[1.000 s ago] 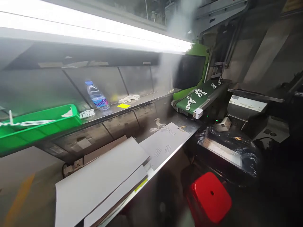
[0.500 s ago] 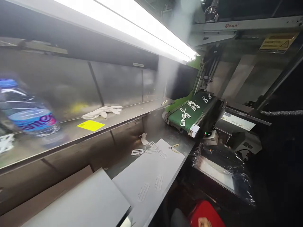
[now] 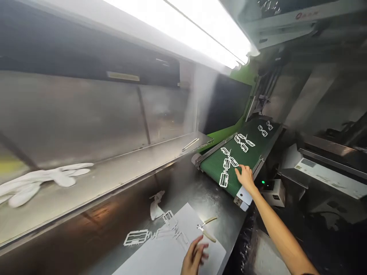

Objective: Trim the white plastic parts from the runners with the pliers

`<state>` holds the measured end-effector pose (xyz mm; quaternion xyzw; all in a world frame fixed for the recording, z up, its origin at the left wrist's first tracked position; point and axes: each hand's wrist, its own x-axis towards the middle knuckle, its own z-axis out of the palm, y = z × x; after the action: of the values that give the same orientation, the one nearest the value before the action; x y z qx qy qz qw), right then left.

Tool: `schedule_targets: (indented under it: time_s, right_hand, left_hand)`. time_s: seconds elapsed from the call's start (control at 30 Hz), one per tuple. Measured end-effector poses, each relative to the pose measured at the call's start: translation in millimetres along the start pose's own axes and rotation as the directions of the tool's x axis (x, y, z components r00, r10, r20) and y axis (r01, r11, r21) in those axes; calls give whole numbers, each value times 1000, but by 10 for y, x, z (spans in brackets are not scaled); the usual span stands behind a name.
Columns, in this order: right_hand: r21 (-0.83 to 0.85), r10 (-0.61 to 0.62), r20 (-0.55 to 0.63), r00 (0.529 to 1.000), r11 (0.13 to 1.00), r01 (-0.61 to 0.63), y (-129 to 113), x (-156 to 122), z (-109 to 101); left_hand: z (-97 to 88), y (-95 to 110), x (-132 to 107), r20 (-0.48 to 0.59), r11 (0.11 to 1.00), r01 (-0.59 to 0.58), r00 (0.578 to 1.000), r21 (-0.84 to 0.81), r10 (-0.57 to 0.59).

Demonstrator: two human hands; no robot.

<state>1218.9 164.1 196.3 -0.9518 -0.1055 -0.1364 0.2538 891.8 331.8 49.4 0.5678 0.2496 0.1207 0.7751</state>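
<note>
White moulded parts (image 3: 229, 163) on green belt (image 3: 243, 152) now met by open right hand (image 3: 244, 175); left hand (image 3: 195, 256), newly in view, loose beside cutters (image 3: 207, 229)

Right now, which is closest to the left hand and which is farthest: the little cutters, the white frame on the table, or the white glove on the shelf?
From the left hand:
1. Cutters, just above its fingertips on the grey sheet.
2. White frame, further left on the table.
3. White glove, far left on the shelf.
</note>
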Motion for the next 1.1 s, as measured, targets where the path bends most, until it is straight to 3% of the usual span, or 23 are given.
schedule_targets:
  time_s: [0.07, 0.1, 0.2, 0.3, 0.43, 0.53, 0.63, 0.7, 0.77, 0.83, 0.93, 1.03, 1.1]
  right_hand:
    - [-74, 81, -3, 997, 994, -81, 57, 498, 162]
    - [-106, 109, 4, 994, 988, -108, 78, 637, 247]
    - [-160, 121, 27, 992, 980, -115, 121, 736, 399]
    - [-124, 83, 33, 996, 989, -79, 174, 717, 374]
    - [57, 81, 75, 994, 995, -85, 234, 898, 371]
    - [229, 132, 101, 986, 961, -152, 167, 968, 404]
    - [416, 176, 94, 980, 887, -200, 18, 860, 364]
    - [574, 175, 123, 977, 791, -214, -78, 690, 275]
    - [704, 139, 164, 977, 677, -214, -137, 439, 129]
    - [784, 108, 196, 975, 579, -222, -144, 101, -50]
    - [825, 88, 248, 965, 504, -258, -90, -540, -258]
    - [794, 89, 332, 939, 511, -329, -66, -1220, -270]
    - [765, 95, 401, 911, 512, -390, -120, -1613, -195]
  left_hand:
    - [457, 282, 544, 111, 995, 68, 992, -73, -60]
    - [675, 415, 777, 112, 992, 89, 991, -91, -78]
    - [1240, 677, 1271, 73, 977, 153, 987, -151, -144]
    - [1600, 727, 1518, 7, 954, 190, 981, -232, -194]
    - [1763, 732, 1686, -16, 921, 200, 976, -334, -217]
    - [1771, 849, 1746, 17, 901, 206, 976, -381, -216]
    - [1730, 1017, 1750, 36, 908, 193, 980, -371, -194]
    - [1609, 1078, 1644, 28, 926, 161, 986, -342, -162]
    - [1346, 1034, 1365, 8, 945, 113, 993, -306, -116]
    - [919, 855, 892, -49, 961, 49, 997, -271, -65]
    - [58, 378, -7, -240, 969, 2, 969, -246, -63]
    - [-776, -165, -727, -494, 969, 34, 855, -245, -155]
    - [-1158, -431, -959, -631, 968, 38, 752, -248, -191]
